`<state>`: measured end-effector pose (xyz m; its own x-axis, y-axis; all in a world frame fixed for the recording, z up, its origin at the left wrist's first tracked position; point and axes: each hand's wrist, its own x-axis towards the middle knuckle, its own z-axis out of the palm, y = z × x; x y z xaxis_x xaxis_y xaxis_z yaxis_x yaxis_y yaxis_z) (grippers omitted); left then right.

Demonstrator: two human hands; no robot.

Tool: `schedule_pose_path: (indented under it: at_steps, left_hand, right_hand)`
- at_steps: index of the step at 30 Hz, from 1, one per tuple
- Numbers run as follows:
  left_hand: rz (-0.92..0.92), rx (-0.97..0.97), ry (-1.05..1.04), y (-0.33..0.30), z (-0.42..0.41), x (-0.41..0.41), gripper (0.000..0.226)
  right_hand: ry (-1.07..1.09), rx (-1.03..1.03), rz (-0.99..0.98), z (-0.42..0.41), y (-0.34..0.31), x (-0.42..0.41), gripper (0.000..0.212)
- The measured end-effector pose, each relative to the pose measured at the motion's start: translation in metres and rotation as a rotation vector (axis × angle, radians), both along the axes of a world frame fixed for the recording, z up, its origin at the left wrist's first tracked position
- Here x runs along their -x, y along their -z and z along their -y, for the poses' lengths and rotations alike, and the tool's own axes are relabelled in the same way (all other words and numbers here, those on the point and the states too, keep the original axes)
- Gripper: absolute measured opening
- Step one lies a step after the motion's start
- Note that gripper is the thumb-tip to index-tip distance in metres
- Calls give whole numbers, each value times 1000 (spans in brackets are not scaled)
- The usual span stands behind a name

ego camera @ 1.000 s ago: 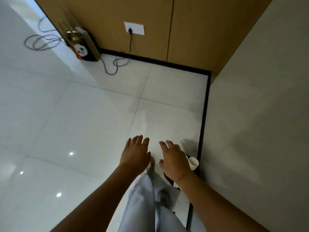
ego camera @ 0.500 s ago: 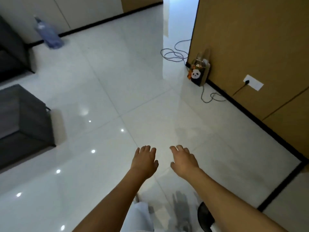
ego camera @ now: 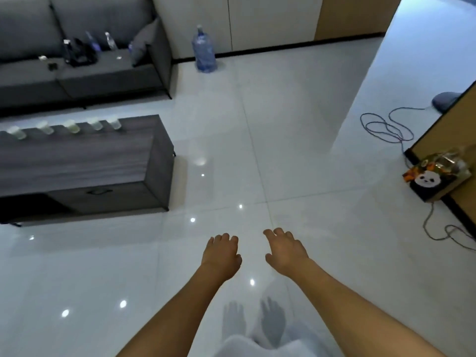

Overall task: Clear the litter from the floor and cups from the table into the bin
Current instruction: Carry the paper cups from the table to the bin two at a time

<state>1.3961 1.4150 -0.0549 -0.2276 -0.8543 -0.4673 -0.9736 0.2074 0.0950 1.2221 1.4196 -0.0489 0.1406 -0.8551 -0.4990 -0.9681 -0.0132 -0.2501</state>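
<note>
Clear plastic cups (ego camera: 70, 126) line the table (ego camera: 77, 161); left hand (ego camera: 222, 256) and right hand (ego camera: 286, 251) grip nothing, fingers relaxed.

Both empty hands, left hand (ego camera: 222, 256) and right hand (ego camera: 286, 251), hover above the floor (ego camera: 283, 124); five cups (ego camera: 69, 126) line the table (ego camera: 77, 155).

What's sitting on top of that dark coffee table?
Five clear plastic cups stand in a row along the far edge of the coffee table. Whether they hold anything is too blurred to tell.
</note>
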Motion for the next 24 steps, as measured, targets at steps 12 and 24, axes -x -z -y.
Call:
schedule_pose_path:
  at_steps: [12, 24]
  left_hand:
    - [-37, -18, -222, 5, 243, -43, 40]
    - [-135, 8, -521, 5, 496, -115, 47]
  right_hand:
    - [-176, 3, -10, 276, 5, -39, 58]
    - [-349, 24, 9, 562, 4, -112, 57]
